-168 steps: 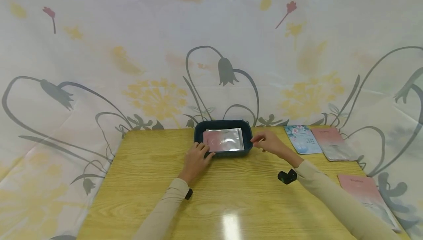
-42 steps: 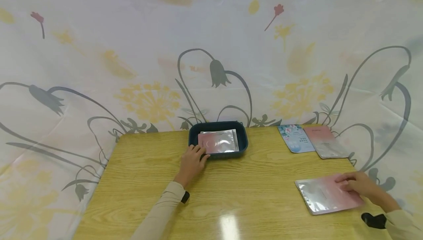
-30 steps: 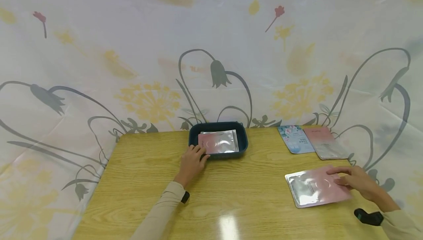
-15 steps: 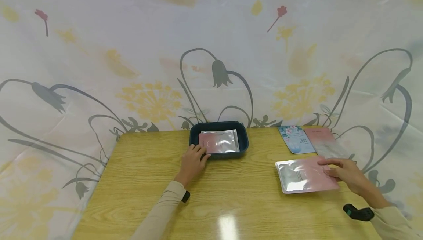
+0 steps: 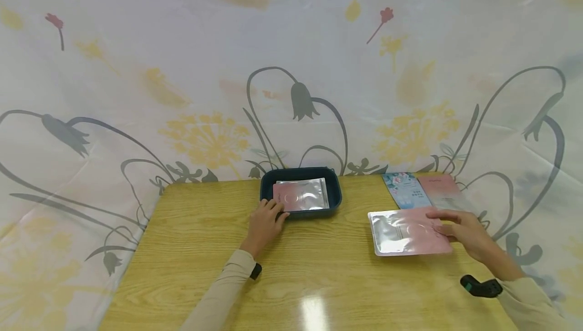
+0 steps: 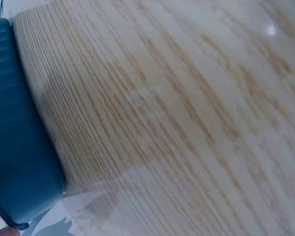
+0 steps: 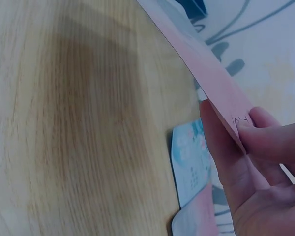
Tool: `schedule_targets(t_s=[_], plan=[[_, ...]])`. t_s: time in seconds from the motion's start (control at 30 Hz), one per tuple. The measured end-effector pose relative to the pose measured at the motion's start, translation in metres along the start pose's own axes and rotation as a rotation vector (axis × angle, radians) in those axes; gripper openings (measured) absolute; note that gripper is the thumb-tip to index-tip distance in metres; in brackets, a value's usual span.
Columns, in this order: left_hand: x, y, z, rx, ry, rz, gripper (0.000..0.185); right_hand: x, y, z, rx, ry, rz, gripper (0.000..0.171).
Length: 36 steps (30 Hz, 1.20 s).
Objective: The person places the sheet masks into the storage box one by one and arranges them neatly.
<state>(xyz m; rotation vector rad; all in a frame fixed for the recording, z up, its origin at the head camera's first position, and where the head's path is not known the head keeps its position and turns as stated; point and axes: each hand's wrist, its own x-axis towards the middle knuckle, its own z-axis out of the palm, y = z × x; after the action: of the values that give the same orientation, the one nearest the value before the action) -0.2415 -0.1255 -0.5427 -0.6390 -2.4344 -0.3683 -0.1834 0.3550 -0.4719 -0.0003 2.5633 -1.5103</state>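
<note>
My right hand (image 5: pixel 471 237) pinches a pink-and-silver sheet mask packet (image 5: pixel 401 232) by its pink end, above the right part of the table. In the right wrist view the thumb lies on one face of this packet (image 7: pixel 206 64) and fingers on the other. At the back centre stands a dark blue plastic basket (image 5: pixel 337 189), inside which packets (image 5: pixel 302 194) lie pink-and-silver side up. My left hand (image 5: pixel 264 224) holds the basket's front left rim, fingers hooked over it. Only fingertips (image 6: pixel 7 231) show at the basket's edge in the left wrist view.
A light blue floral packet (image 5: pixel 405 189) lies at the table's back right. Beside it, another pink packet (image 5: pixel 437 189) is partly covered by the held one. A flower-printed cloth (image 5: pixel 227 68) hangs behind the wooden table (image 5: pixel 205 250).
My right hand left the basket's side, took the pink packet from the table's front right, and has carried it up and leftward. My left hand stays at the basket rim.
</note>
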Motion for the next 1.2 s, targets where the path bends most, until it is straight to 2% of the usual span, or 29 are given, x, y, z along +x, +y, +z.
schedule_targets(t_s=[0.27, 0.53, 0.9, 1.07, 1.2], plan=[[0.001, 0.001, -0.002, 0.016, 0.027, 0.019, 0.017, 0.007, -0.008, 0.011, 0.039, 0.046, 0.024, 0.036], [0.001, 0.001, -0.002, -0.003, 0.016, 0.012, 0.017, 0.012, -0.021, 0.021, 0.078, 0.071, 0.011, 0.034], [0.001, 0.002, -0.003, -0.025, 0.004, -0.007, 0.016, 0.025, -0.037, 0.036, 0.119, 0.063, 0.004, 0.034], [0.001, 0.000, -0.002, 0.000, -0.010, -0.010, 0.018, 0.032, -0.046, 0.044, 0.180, 0.038, -0.028, 0.033], [0.000, 0.000, -0.002, 0.013, 0.010, 0.007, 0.018, 0.037, -0.051, 0.051, 0.240, 0.021, -0.049, 0.033]])
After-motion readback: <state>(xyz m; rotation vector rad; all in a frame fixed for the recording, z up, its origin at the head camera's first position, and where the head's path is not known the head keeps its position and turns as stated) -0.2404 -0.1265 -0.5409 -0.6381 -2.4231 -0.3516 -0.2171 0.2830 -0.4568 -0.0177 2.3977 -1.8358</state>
